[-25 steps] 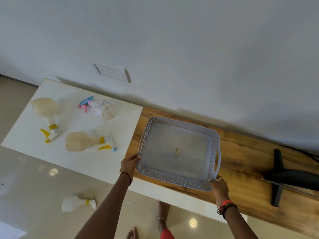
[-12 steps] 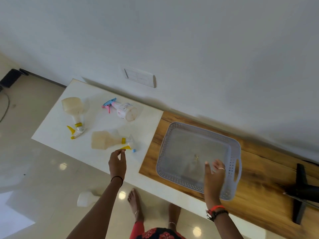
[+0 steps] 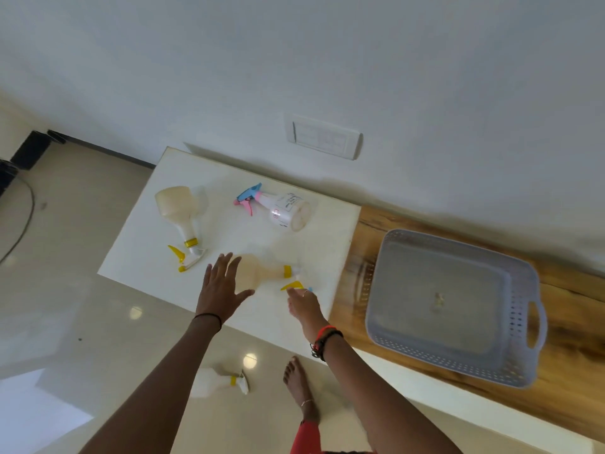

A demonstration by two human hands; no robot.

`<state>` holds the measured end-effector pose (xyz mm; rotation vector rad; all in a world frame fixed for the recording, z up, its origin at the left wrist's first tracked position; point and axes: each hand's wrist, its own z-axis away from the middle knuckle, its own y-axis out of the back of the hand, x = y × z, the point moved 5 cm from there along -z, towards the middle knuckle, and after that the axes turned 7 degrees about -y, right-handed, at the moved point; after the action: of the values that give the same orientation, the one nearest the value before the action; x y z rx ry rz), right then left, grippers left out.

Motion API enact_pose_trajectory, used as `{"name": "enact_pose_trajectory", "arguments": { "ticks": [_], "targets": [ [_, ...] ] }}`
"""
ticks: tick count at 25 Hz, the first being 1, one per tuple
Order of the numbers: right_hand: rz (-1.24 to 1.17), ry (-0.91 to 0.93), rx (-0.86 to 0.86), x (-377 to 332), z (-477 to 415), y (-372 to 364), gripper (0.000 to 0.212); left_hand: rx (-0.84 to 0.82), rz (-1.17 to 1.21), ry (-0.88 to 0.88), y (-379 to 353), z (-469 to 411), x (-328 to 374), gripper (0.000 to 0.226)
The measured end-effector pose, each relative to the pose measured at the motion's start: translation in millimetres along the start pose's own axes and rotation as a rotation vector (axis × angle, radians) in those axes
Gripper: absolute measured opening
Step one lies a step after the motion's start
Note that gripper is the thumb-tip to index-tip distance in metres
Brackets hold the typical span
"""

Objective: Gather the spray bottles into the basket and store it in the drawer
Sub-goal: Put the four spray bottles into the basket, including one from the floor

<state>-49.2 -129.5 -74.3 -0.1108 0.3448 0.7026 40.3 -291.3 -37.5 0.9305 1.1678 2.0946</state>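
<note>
Left hand [image 3: 220, 291] spread open, empty, over base of nearest spray bottle [image 3: 262, 272] lying on white table [image 3: 314, 309]. Right hand [image 3: 302, 306] at its yellow trigger, grip unclear. Wrap body firmly, then lift into grey basket [image 3: 520, 326], empty beside.

Both arms reach forward, side by side. The left hand [image 3: 220, 291] is spread wide, palm down — fingers fanned and straight, thumb swung out to the right, a thin dark band at the wrist. The right hand [image 3: 303, 306] sits just beside it, lower, fingers pointed ahead and blurred — whether they are curled or loose can't be told. Red and dark bands circle the right wrist.
</note>
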Motion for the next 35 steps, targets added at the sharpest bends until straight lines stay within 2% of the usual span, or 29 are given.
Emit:
{"name": "enact_pose_trajectory", "arguments": {
  "ticks": [3,6,7,8,10,15,19,28,32,35],
  "targets": [
    [-0.082,-0.128,-0.057,0.8,-17.7,-37.1,0.032,-0.112,-0.074,-0.074,-1.4,-22.7,-18.0,0.101],
    [-0.228,-0.195,-0.112,-7.7,-26.8,-56.5,0.023,-0.161,-0.256,-0.150,-2.9,-42.2,-25.2,0.105],
    [-0.263,-0.202,-0.144,-11.4,-28.5,-61.5,0.025,-0.190,-0.287,-0.159,-4.9,-46.5,-25.3,0.104],
    [-0.289,-0.210,-0.166,-13.8,-29.6,-64.3,0.037,-0.216,-0.285,-0.152,-7.4,-48.9,-24.8,0.104],
    [-0.327,-0.203,-0.186,-17.3,-31.5,-65.4,0.046,-0.234,-0.195,-0.092,-10.7,-49.8,-24.6,0.102],
    [-0.441,-0.174,-0.187,-19.2,-33.6,-60.4,0.041,-0.172,0.058,0.073,-12.3,-34.4,-27.9,0.098],
    [-0.451,-0.133,-0.223,-18.0,-23.4,-48.5,0.038,-0.083,0.241,0.132,-13.7,-17.8,-15.2,0.095],
    [-0.542,-0.065,-0.343,-16.6,15.1,21.9,0.028,0.071,0.534,0.062,-7.7,10.6,64.0,0.091],
    [-0.523,0.028,-0.319,-21.6,35.9,63.9,0.026,0.085,0.641,-0.012,-8.7,17.0,110.8,0.094],
    [-0.552,0.124,-0.262,-20.0,46.9,99.6,0.034,0.105,0.510,-0.117,-6.5,14.7,147.5,0.095]
  ]
}}
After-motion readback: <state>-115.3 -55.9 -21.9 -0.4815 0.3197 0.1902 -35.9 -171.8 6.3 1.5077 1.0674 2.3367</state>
